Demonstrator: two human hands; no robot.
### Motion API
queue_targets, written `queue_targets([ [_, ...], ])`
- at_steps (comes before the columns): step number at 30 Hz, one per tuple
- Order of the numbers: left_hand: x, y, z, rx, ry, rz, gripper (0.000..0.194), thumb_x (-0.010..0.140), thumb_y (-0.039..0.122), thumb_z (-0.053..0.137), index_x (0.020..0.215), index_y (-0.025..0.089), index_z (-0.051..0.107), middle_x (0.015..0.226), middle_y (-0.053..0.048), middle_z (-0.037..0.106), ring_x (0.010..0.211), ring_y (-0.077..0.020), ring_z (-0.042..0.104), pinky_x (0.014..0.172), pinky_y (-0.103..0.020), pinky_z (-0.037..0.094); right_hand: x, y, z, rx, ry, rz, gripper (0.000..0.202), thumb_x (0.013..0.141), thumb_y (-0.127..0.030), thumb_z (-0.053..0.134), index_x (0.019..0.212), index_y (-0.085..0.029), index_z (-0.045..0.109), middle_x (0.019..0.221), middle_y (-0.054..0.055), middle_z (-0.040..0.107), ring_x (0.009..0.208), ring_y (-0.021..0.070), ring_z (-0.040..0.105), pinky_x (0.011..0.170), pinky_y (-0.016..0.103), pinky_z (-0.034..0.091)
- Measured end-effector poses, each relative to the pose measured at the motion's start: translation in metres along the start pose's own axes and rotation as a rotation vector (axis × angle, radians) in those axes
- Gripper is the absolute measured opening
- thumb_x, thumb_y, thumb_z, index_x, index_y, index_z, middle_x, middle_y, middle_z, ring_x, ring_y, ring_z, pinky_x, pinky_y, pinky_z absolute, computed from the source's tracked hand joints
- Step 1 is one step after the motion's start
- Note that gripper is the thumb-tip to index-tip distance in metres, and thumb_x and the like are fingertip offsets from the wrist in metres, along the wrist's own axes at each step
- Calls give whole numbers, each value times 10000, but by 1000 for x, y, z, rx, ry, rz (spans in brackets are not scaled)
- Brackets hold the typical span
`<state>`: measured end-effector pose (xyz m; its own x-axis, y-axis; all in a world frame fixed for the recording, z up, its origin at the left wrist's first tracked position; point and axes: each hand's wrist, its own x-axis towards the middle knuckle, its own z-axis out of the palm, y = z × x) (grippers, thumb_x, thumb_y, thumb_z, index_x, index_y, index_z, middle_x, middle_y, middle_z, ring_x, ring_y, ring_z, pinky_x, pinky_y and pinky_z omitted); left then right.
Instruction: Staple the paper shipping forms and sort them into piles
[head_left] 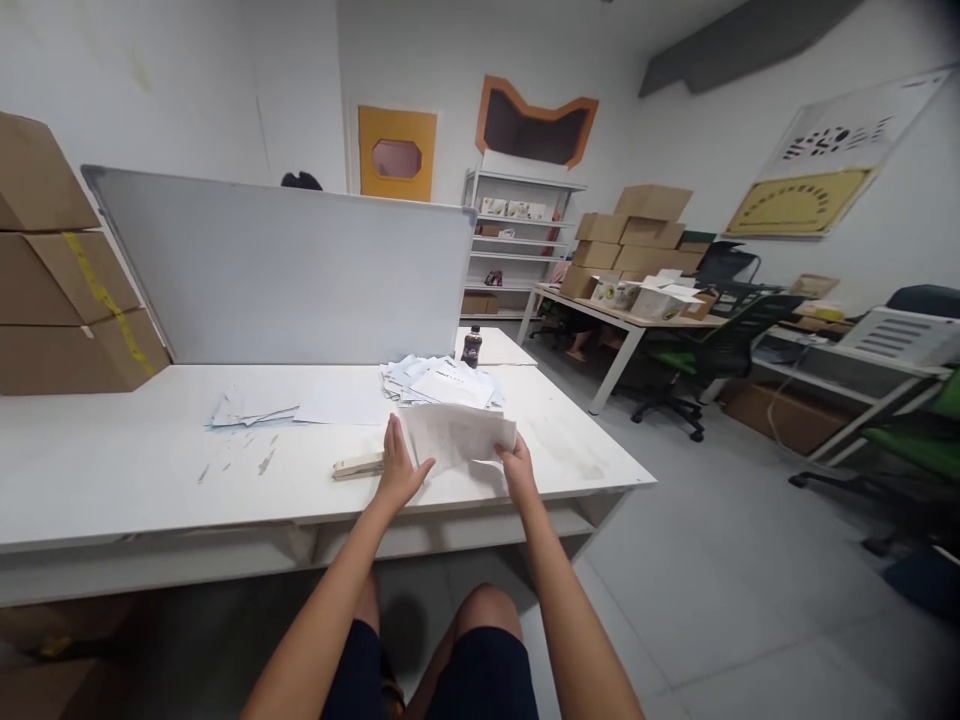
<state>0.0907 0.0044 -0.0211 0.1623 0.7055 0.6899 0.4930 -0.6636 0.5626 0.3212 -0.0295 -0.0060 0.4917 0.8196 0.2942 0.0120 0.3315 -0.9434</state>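
Observation:
A white sheaf of paper [457, 435] is raised just above the front of the white table [150, 480], slightly bent. My right hand [519, 470] pinches its right edge between thumb and fingers. At the left edge of the paper, my left hand [401, 465] touches it with fingers stretched straight and thumb spread away. A long beige stapler [358, 467] lies on the tabletop beside my left hand, its right end hidden. Behind the paper sits a loose pile of printed sheets [442, 380]. Flat sheets [337, 402] and a crumpled paper stack [247, 408] lie further left.
A dark bottle [472, 347] stands behind the pile. A whiteboard panel [300, 275] borders the table's back, with stacked cartons [67, 290] at the left. Beyond are shelves [517, 240], a desk with boxes [637, 315] and a green-seated chair [697, 365].

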Motion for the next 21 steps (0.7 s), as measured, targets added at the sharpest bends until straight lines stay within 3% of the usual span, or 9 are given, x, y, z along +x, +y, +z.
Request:
queue_targets([
  [3, 1, -10, -5, -135, 24, -47, 938, 881, 390, 596, 1533, 255, -66, 1588, -198, 131, 1438, -314, 272, 1127, -516, 319, -2, 17, 14, 104, 16, 11, 430, 624, -355, 623, 1026, -202, 616, 955, 40, 680, 888, 235, 584, 825, 359, 466],
  [5, 1, -12, -9, -220, 5, -69, 820, 921, 391, 532, 1533, 269, 1, 1512, -189, 315, 1318, -269, 457, 1067, -476, 403, -1, 25, 19, 108, 36, 18, 407, 624, -349, 626, 1004, -204, 615, 922, 30, 674, 868, 228, 579, 818, 358, 464],
  [7, 1, -11, -12, -241, -1, -69, 679, 943, 373, 490, 1517, 264, 144, 1346, -155, 499, 1204, -236, 544, 1026, -448, 443, 2, 32, 20, 75, 37, 38, 371, 610, -331, 630, 961, -209, 616, 871, 16, 661, 839, 224, 572, 800, 357, 462],
  [9, 2, -9, -13, -200, 40, -47, 619, 933, 342, 505, 1485, 249, 242, 1283, -143, 529, 1209, -239, 531, 1030, -450, 438, 5, 39, 17, 62, 22, 54, 366, 617, -319, 635, 969, -221, 612, 875, 11, 656, 842, 223, 572, 800, 363, 462],
  [12, 4, -7, -14, -101, 163, -13, 625, 873, 307, 584, 1432, 222, 318, 1372, -166, 441, 1309, -278, 435, 1071, -489, 393, 6, 46, 14, 81, -1, 63, 390, 651, -319, 647, 1030, -247, 592, 939, 12, 660, 879, 225, 580, 836, 388, 460],
  [14, 4, -6, -14, -75, 211, -3, 472, 864, 300, 592, 1303, 205, 445, 1309, -156, 489, 1279, -278, 460, 1066, -492, 395, 6, 48, 13, 86, -35, 49, 389, 666, -321, 655, 1043, -260, 583, 971, 12, 657, 909, 225, 580, 872, 404, 450],
  [17, 3, -2, -17, -125, 176, -23, 168, 914, 314, 530, 1041, 206, 548, 1040, -92, 613, 1055, -227, 595, 955, -427, 479, 5, 47, 15, 121, -50, 22, 377, 682, -319, 642, 1050, -271, 570, 1027, 10, 645, 964, 220, 575, 916, 407, 432],
  [21, 0, 4, -20, -165, 147, -19, 170, 936, 350, 503, 1011, 210, 563, 975, -71, 649, 968, -203, 626, 885, -370, 504, 4, 44, 15, 114, -71, 46, 395, 670, -303, 627, 1057, -259, 565, 1022, 20, 641, 977, 218, 565, 917, 386, 424],
])
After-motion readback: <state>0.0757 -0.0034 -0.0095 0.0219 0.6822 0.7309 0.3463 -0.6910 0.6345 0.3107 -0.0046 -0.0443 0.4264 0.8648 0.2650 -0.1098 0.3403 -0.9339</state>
